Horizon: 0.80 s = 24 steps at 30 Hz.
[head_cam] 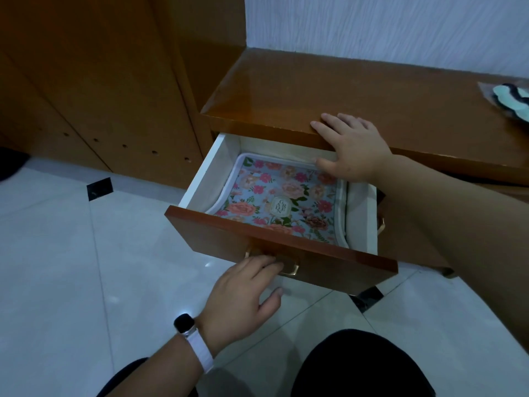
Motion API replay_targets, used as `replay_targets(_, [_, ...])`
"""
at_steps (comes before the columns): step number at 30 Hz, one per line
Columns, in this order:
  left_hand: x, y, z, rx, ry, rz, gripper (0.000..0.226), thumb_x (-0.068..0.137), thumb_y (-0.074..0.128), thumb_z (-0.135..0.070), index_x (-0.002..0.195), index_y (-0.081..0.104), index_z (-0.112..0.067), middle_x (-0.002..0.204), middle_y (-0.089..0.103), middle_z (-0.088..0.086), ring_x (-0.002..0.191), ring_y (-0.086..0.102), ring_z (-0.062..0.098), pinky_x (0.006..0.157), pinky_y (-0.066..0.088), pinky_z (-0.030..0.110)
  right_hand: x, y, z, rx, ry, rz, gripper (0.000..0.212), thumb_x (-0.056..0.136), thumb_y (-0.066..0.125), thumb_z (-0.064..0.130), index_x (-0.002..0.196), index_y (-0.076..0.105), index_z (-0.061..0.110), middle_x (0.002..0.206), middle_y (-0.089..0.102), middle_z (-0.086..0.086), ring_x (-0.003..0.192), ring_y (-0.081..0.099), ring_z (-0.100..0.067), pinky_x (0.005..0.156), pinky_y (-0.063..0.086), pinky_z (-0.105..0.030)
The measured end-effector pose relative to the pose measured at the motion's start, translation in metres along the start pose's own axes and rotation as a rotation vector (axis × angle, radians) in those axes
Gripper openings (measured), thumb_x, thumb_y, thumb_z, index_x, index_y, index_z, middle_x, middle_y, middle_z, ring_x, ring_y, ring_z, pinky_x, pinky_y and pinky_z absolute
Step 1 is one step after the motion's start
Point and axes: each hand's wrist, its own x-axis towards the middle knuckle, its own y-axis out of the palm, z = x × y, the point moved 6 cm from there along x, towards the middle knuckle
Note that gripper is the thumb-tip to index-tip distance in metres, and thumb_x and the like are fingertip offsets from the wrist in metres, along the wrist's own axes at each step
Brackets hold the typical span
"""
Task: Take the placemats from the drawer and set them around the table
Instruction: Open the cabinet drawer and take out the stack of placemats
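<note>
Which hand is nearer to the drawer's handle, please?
Left. The left hand has its fingers on the handle; the right hand rests on the cabinet top, above the open drawer.

drawer (274, 242) open from above; right hand (353, 150) blocks its back edge.

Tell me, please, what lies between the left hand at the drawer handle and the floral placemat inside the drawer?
In the head view, the wooden drawer front stands between the left hand and the floral placemat; the gold handle is on its outer face.
</note>
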Motion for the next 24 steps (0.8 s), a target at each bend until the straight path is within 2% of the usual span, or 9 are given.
replay_targets(6, [0.039,-0.063,-0.019,0.067,0.244,-0.112,0.028,0.092,0.063,-0.027,0.113,0.069,-0.010,0.109,0.069,0.005,0.096,0.065,0.022,0.078,0.052,0.033,-0.005,-0.002,0.002,0.044,0.014,-0.024,0.079,0.086,0.030,0.073,0.154,0.013,0.036,0.164,0.017,0.003,0.148,0.017,-0.026,0.118,0.015,-0.051])
replay_targets(9, [0.076,-0.090,-0.017,0.142,0.277,-0.150,0.029,0.093,0.060,-0.028,0.112,0.068,-0.007,0.108,0.069,0.009,0.096,0.065,0.024,0.078,0.053,0.033,-0.015,-0.002,0.008,0.082,0.015,-0.059,0.076,0.090,0.037,0.067,0.154,0.017,0.032,0.163,0.020,0.000,0.149,0.017,-0.026,0.118,0.013,-0.050])
replay_targets(11, [0.106,-0.098,-0.007,0.213,0.227,-0.109,0.034,0.093,0.057,-0.032,0.115,0.066,-0.008,0.110,0.068,0.009,0.098,0.064,0.024,0.076,0.049,0.029,-0.023,-0.002,0.014,0.131,0.004,-0.076,0.071,0.092,0.043,0.060,0.153,0.022,0.030,0.162,0.021,-0.002,0.149,0.016,-0.026,0.119,0.010,-0.050])
replay_targets(14, [0.143,-0.093,0.022,0.282,0.089,0.003,0.038,0.094,0.059,-0.037,0.123,0.063,-0.012,0.118,0.066,0.007,0.105,0.062,0.026,0.077,0.049,0.034,-0.035,-0.005,0.023,0.182,-0.034,-0.118,0.064,0.094,0.049,0.052,0.150,0.033,0.027,0.160,0.027,-0.003,0.148,0.019,-0.025,0.118,0.009,-0.049])
replay_targets(16, [0.153,-0.085,0.037,0.281,0.035,0.040,0.041,0.095,0.059,-0.039,0.127,0.061,-0.014,0.123,0.064,0.005,0.110,0.060,0.025,0.080,0.050,0.037,-0.042,-0.006,0.025,0.214,-0.033,-0.140,0.061,0.093,0.051,0.049,0.148,0.038,0.025,0.158,0.031,-0.004,0.147,0.022,-0.024,0.119,0.010,-0.048])
replay_targets(19, [0.157,-0.076,0.046,0.241,-0.014,0.072,0.042,0.091,0.065,-0.035,0.126,0.062,-0.012,0.120,0.066,0.007,0.107,0.061,0.027,0.079,0.050,0.035,-0.051,-0.009,0.024,0.294,-0.002,-0.120,0.058,0.094,0.054,0.045,0.145,0.041,0.021,0.156,0.035,-0.005,0.145,0.025,-0.024,0.119,0.011,-0.046])
replay_targets(24, [0.164,-0.085,0.037,0.146,-0.172,0.172,0.043,0.090,0.065,-0.035,0.125,0.063,-0.011,0.119,0.067,0.009,0.104,0.063,0.030,0.078,0.054,0.037,-0.062,-0.036,0.014,0.447,0.045,-0.014,0.054,0.095,0.059,0.038,0.142,0.047,0.015,0.149,0.043,-0.009,0.139,0.035,-0.027,0.115,0.026,-0.048])
